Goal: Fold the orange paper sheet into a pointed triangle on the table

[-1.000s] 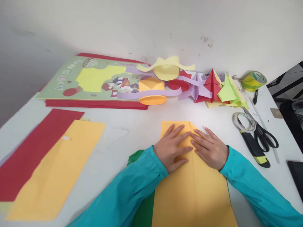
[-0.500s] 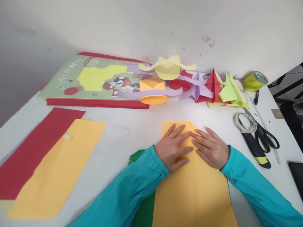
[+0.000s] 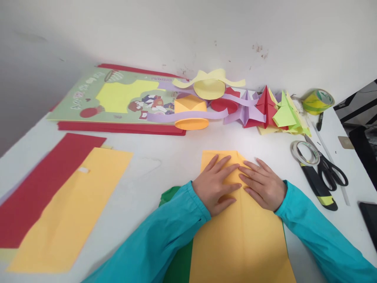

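The left hand (image 3: 216, 186) and right hand (image 3: 265, 184), 2 hands laid flat and spread, gripping nothing, rest on the orange sheet (image 3: 235, 247) lying on the tabletop (image 3: 167, 145) before the person, seemingly to press its folded far-right corner down beside the centre crease.

A white table (image 3: 153, 143) surrounds a creased orange sheet (image 3: 241, 243), with a green piece (image 3: 178, 261) showing from under its left side. Well left of that sheet, a red sheet (image 3: 38, 196) and a second orange sheet (image 3: 73, 208) overlap. Beyond it to the left lie stacked red boards (image 3: 120, 129); beyond it to the right sit folded paper shapes (image 3: 266, 110) and a yellow-green tape roll (image 3: 313, 103). Right of it rest black scissors (image 3: 324, 159) and a utility knife (image 3: 313, 181).
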Available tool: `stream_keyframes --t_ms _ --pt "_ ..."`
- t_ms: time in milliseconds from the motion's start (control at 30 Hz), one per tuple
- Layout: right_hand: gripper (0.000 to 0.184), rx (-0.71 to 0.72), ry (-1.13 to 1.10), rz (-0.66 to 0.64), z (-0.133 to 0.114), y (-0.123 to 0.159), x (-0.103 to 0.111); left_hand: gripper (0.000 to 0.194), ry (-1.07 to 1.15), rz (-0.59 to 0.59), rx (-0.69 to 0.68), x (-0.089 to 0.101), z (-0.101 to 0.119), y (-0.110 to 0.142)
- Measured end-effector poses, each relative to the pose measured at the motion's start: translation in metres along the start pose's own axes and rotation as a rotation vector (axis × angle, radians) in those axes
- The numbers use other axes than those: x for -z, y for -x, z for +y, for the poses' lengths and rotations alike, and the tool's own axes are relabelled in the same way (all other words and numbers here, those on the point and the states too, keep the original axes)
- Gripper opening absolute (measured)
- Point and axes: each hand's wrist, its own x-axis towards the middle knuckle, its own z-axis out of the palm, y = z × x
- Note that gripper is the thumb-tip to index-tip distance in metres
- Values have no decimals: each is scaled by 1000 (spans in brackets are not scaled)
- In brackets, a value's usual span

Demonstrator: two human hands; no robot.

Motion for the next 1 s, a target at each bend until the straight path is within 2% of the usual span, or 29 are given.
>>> stream_keyframes --t_ms 233,400,500,567,633,700,800,1000 --pt "40 -40 64 -65 0 0 0 36 -12 6 0 1 2 -1" --pt "41 -36 122 -88 -1 0 -1 35 -3 2 6 -1 4 -1" --pt "40 -37 127 -75 -2 -1 -2 29 -44 59 31 3 4 -2" --pt "39 -43 123 -61 -3 -1 -3 26 -114 179 123 9 0 -2" --pt "39 -50 118 -51 -3 -1 -5 25 -208 326 300 14 -8 -1" --pt "38 -57 115 -49 -3 0 -6 29 -283 424 501 17 -18 0" --pt "38 -63 114 -56 -2 1 -7 37 -296 446 640 15 -27 2" --pt "37 -73 118 -40 -2 2 -9 31 -129 453 695 12 -25 1"
